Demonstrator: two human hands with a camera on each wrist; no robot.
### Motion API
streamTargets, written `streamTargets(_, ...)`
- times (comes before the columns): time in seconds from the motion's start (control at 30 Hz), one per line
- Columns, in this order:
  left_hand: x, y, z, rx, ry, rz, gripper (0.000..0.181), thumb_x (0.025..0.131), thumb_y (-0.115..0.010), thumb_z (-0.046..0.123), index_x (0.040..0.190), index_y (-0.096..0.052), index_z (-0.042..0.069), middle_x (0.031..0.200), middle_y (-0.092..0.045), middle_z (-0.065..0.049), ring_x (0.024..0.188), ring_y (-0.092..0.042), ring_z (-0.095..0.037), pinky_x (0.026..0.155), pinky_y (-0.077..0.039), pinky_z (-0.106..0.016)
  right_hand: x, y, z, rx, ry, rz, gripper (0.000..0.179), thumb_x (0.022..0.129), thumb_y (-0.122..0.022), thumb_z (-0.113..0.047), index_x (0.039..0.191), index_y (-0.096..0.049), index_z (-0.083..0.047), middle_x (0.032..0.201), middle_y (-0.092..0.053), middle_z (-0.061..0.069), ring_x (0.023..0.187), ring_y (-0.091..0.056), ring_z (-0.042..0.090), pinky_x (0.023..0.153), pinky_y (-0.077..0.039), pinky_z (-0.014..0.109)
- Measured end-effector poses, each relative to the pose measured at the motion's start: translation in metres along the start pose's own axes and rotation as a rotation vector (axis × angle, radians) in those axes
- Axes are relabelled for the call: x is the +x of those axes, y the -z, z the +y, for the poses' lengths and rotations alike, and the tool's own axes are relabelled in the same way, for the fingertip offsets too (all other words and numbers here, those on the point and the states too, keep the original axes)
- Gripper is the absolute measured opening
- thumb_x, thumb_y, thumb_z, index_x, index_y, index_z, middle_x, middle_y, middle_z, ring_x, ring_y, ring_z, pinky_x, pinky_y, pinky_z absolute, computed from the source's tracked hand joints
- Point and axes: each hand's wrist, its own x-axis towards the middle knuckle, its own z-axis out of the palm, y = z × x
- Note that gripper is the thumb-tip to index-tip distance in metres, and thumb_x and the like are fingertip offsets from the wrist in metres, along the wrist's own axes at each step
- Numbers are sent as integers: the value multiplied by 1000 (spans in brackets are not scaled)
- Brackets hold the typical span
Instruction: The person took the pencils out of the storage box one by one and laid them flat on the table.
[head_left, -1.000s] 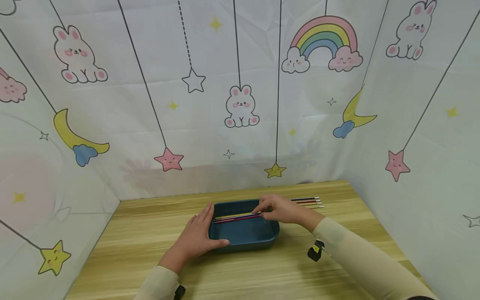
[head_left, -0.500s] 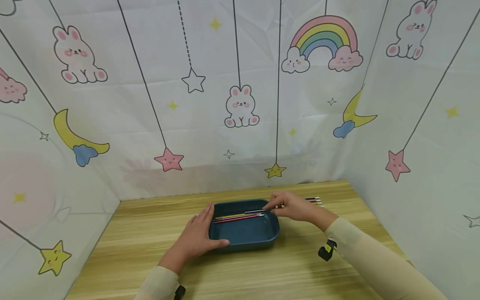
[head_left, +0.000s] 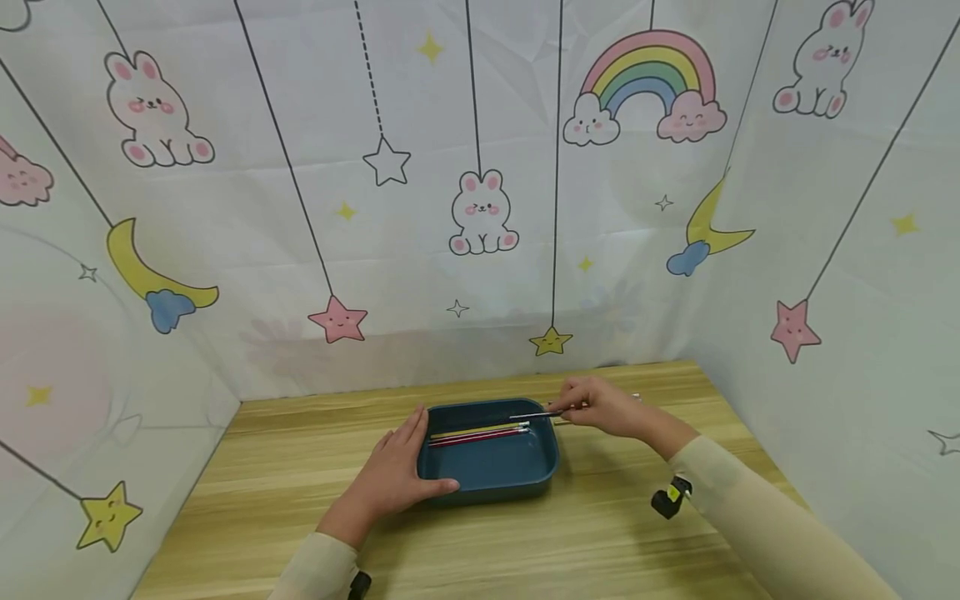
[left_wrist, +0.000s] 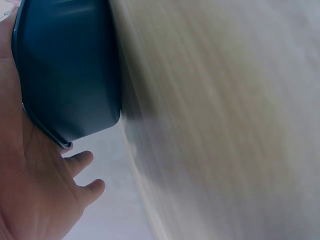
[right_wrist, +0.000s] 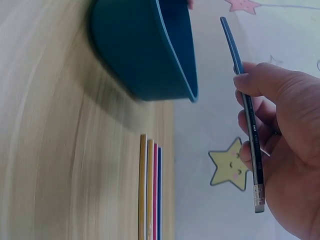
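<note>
My right hand [head_left: 600, 407] pinches a dark pencil [right_wrist: 252, 125] between thumb and fingers. The pencil's eraser end points back past my palm in the right wrist view. Its other end [head_left: 528, 415] reaches over the right part of a dark blue tray [head_left: 491, 471]. Inside the tray, a yellow pencil [head_left: 472, 432] and red pencils [head_left: 472, 439] lie side by side along the back. My left hand [head_left: 393, 471] rests against the tray's left end, fingers extended along the side and thumb over the near rim.
Several pencils [right_wrist: 149, 190] lie in a row on the wood-grain table [head_left: 480, 550] right of the tray, mostly hidden behind my right hand in the head view. White cloth [head_left: 420, 275] printed with rabbits and stars closes off the back and sides.
My right hand has moved right, from over the pencils in the tray to beside its right rim, carrying the dark pencil. My left hand and the tray have stayed put.
</note>
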Motion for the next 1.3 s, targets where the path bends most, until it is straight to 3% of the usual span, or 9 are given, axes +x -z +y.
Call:
streamTargets(0.47, 0, -1, -1, 5, 2, 0, 138, 85, -74, 87, 178, -14, 5, 185, -14, -15, 168, -23, -39, 131, -19, -68, -24, 21, 18, 31, -17, 38, 23, 105, -73, 0, 124, -85, -5, 101, -69, 5, 81, -54, 18, 70, -48, 29)
streamTargets(0.7, 1, -1, -1, 7, 9, -7, 138, 84, -74, 87, 178, -13, 6, 185, -14, -14, 168, -23, -39, 131, -19, -68, -33, 28, 28, 5, -48, 43, 24, 106, -73, -1, 124, -86, -9, 100, -66, 1, 81, -53, 16, 69, -49, 29)
streamTargets(1.3, 0, 1, 1, 5, 9, -8, 138, 84, -75, 86, 178, -14, 5, 185, -15, -15, 168, -23, -39, 131, -20, -68, -48, 29, 61, -26, -105, 87, 22, 104, -74, 1, 123, -85, -3, 102, -70, 4, 84, -58, 14, 69, -51, 29)
